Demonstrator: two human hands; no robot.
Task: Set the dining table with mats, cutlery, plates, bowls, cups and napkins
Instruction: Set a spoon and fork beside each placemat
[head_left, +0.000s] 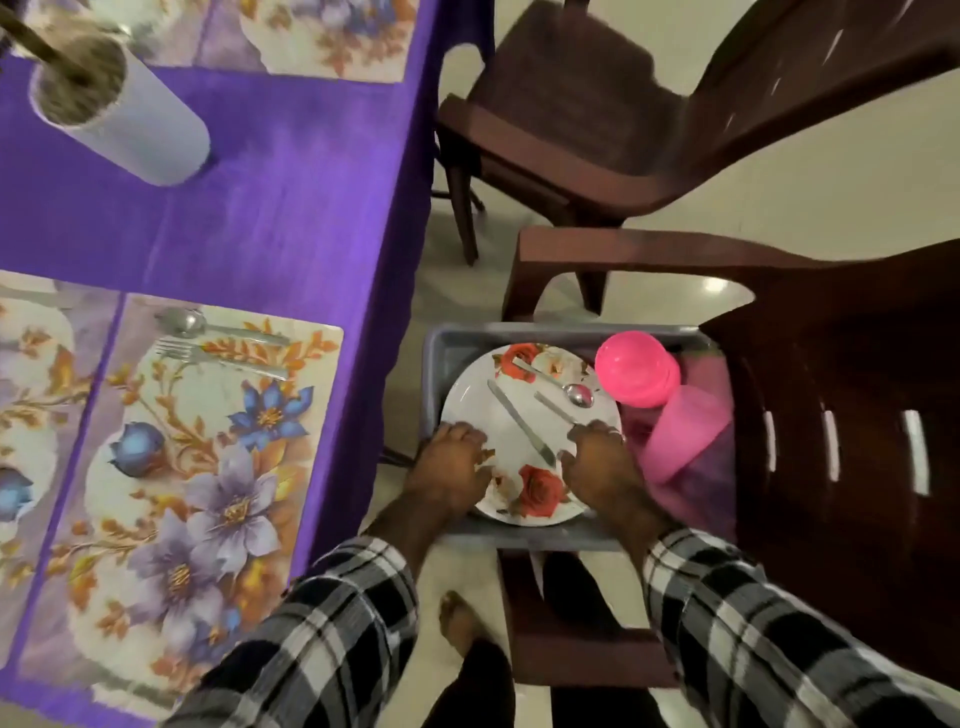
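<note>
A white plate with red roses lies in a grey tub on a brown chair seat. A knife and a spoon rest on the plate. My left hand grips the plate's left rim. My right hand grips its right rim, fingers by a third utensil. A pink bowl and a pink cup sit in the tub to the right. On the purple table, a floral mat carries a spoon and a fork.
A white cylindrical holder stands at the table's far left. Further floral mats lie at the far edge and at the left. A second brown chair stands beyond the tub's chair. My foot is on the pale floor.
</note>
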